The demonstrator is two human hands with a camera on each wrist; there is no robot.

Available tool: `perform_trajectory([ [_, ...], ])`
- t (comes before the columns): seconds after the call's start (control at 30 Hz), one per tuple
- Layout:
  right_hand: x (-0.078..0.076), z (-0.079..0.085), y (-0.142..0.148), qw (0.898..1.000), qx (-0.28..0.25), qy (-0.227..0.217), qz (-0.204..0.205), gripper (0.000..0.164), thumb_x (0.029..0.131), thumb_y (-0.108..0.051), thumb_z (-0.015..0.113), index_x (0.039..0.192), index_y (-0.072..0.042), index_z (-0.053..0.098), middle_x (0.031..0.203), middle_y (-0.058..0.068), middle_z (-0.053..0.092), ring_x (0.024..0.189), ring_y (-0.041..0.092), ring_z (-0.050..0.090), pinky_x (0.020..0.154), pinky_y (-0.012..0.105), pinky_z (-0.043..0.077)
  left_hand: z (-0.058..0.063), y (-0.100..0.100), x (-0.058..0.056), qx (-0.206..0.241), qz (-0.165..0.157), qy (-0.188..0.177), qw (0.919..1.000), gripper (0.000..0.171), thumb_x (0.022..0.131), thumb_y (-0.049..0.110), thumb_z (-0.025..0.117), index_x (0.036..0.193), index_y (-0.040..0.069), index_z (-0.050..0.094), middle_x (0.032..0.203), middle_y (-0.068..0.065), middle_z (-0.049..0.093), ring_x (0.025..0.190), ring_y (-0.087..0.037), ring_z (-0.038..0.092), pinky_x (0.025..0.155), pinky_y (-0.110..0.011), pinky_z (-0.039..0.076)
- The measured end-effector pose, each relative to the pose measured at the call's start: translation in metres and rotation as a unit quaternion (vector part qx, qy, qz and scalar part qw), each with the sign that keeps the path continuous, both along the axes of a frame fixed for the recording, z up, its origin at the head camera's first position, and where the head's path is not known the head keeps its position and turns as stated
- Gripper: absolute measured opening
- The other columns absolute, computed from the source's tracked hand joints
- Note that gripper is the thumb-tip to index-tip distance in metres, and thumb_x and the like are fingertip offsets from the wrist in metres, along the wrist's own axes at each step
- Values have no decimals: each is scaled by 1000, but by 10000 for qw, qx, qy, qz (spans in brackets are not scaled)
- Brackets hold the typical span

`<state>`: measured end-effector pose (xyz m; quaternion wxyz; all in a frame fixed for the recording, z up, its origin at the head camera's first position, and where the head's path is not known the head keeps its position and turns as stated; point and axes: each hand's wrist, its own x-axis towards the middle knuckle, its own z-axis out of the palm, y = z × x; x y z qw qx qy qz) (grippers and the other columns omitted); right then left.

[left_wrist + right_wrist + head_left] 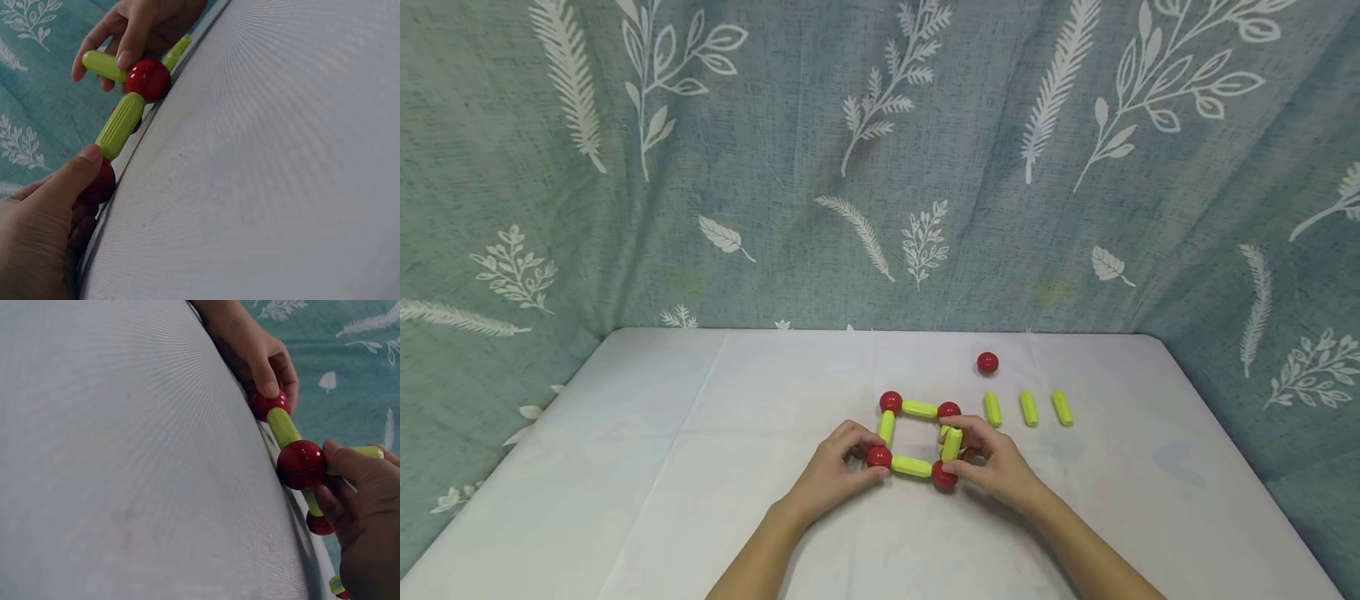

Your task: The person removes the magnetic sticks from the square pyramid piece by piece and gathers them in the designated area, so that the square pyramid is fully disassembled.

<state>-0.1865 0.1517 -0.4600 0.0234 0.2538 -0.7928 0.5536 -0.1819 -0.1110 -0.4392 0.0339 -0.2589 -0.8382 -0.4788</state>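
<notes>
On the table lies a square of red balls at the corners, joined by yellow-green rods point(912, 467). My left hand point(835, 465) grips the near-left red ball point(879, 457) between thumb and fingers. At the near-right corner, my right hand point(998, 467) pinches another yellow-green rod point(952, 442), which rises from the near-right red ball point(943, 477). In the left wrist view this upper rod point(103, 65) meets the red ball point(149, 80) at its end. The right hand's fingers partly cover the square's right side.
A loose red ball point(987, 363) sits behind and to the right of the square. Three loose yellow-green rods stand in a row beyond the right hand, the nearest rod point(992, 409) at the left. A leaf-patterned teal cloth point(775, 208) hangs behind the white table point(700, 500).
</notes>
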Motion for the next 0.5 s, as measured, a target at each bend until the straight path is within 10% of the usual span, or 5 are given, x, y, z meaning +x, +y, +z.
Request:
perform_trajectory([
  [0.33, -1, 1, 1, 9958, 134, 898, -68, 60, 74, -5, 79, 129, 3, 54, 117, 21, 63, 79, 15, 65, 73, 28, 57, -1, -1, -2, 64, -124, 120, 9998, 32, 74, 6, 79, 102, 1, 64, 97, -9, 58, 85, -23, 59, 77, -32, 52],
  [0.5, -2, 1, 6, 9992, 90, 366, -101, 65, 77, -9, 78, 134, 0, 50, 121, 19, 62, 80, 14, 64, 76, 26, 56, -12, -3, -7, 64, -136, 21, 9999, 33, 75, 12, 79, 104, 5, 65, 99, -5, 58, 85, -20, 59, 78, -31, 51],
])
